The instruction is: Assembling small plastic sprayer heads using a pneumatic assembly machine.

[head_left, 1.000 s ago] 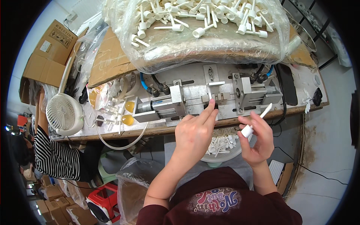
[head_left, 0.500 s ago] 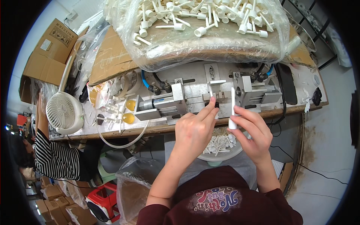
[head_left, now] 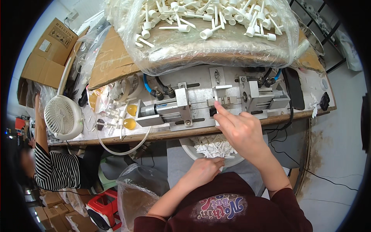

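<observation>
At the metal clamping fixture (head_left: 222,100) in the middle of the bench, my right hand (head_left: 243,133) is closed on a white plastic scoop (head_left: 215,95). Its handle lies across the small block of the fixture, and my fingers hide much of the scoop. My index finger reaches along it toward the block. Lower down, my left hand (head_left: 204,171) rests at the near side of a white basin (head_left: 186,149) heaped with white plastic pieces (head_left: 210,145). The left fingers are curled together, and what they may hold is hidden.
Pneumatic cylinders flank the fixture, left (head_left: 166,110) and right (head_left: 266,94). Behind it, a clear plastic bag (head_left: 185,58) holds many white scoops. A white fan (head_left: 63,116) stands left, near a co-worker's striped sleeve (head_left: 41,158). A black phone-like object (head_left: 293,89) lies right.
My right hand has moved left, bringing its scoop from beside the fixture onto the block. My left hand has withdrawn from the fixture down to the basin.
</observation>
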`<state>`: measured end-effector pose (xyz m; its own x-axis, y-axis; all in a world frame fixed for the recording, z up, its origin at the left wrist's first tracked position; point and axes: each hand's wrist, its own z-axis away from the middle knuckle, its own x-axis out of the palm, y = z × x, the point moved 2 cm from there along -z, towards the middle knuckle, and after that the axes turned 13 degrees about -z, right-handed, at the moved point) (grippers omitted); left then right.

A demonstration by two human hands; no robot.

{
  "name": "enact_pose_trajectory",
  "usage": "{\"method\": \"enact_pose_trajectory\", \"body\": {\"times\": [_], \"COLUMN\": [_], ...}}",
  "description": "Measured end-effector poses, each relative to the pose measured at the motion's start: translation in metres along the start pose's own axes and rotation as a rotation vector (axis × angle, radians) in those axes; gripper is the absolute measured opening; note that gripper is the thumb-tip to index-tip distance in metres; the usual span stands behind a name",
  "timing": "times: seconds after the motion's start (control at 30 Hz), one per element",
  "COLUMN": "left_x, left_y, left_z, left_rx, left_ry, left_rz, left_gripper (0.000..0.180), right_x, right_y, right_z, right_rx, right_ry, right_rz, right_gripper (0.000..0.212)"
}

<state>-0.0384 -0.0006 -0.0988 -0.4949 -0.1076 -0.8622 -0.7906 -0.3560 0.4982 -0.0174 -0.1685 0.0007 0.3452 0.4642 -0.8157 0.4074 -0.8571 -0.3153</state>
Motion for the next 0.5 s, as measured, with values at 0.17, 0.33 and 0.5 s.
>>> {"method": "enact_pose_trajectory", "body": {"times": [0.17, 0.33, 0.5], "left_x": [0.044, 0.043, 0.067], "left_y": [-0.003, 0.013, 0.002], "left_z": [-0.011, -0.017, -0.001], "left_rx": [0.048, -0.004, -0.056], "left_ry": [0.065, 0.171, 0.317], "left_rz": [0.010, -0.015, -0.041], "left_gripper": [0.028, 0.052, 0.054], "right_x": [-0.002, 0.002, 0.008], "right_y": [-0.002, 0.002, 0.007], "right_z": [-0.006, -0.005, 0.002], "right_rx": [0.054, 0.119, 0.055], "right_ry": [-0.054, -0.105, 0.048], "right_rz": [-0.014, -0.025, -0.133], "right_gripper": [0.007, 0.022, 0.021]}}
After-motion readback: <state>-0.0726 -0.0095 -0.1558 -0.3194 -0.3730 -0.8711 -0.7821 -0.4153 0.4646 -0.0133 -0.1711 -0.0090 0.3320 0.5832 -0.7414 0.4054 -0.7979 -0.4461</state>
